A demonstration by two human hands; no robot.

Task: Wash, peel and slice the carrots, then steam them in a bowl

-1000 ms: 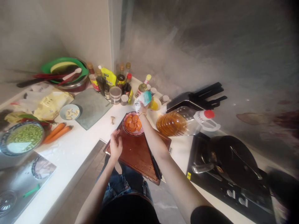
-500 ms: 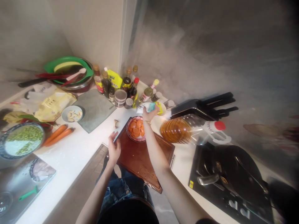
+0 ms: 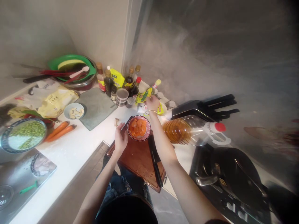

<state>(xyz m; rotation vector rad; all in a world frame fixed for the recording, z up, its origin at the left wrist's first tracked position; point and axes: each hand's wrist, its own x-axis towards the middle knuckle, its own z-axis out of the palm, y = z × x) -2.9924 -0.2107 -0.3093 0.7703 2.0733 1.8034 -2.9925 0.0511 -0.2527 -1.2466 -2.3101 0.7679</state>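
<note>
My right hand (image 3: 153, 104) is closed around the edge of a yellow-green packet (image 3: 143, 95), held up among the seasonings behind the board. Below it lies a white packet (image 3: 143, 109) with dark writing, partly covered by the hand. My left hand (image 3: 121, 138) is open, its fingers close to the left side of a patterned bowl (image 3: 149, 133); I cannot tell whether they touch it. Orange carrot pieces (image 3: 137, 127) fill the bowl, which sits at the far end of a brown cutting board (image 3: 134, 155). A black knife (image 3: 154, 157) lies on the board beside my right forearm.
An oil bottle (image 3: 179, 129) and a knife block (image 3: 190, 109) stand right, with a black lidded pan (image 3: 240, 171) on the stove. Left are carrots (image 3: 59, 132), a bowl of chopped greens (image 3: 25, 135), a dish of garlic (image 3: 76, 111) and a grey board (image 3: 98, 105).
My right hand has lifted the yellow-green packet into view from the seasonings. My left hand has moved up towards the bowl. The knife shows now that my right forearm has shifted right.
</note>
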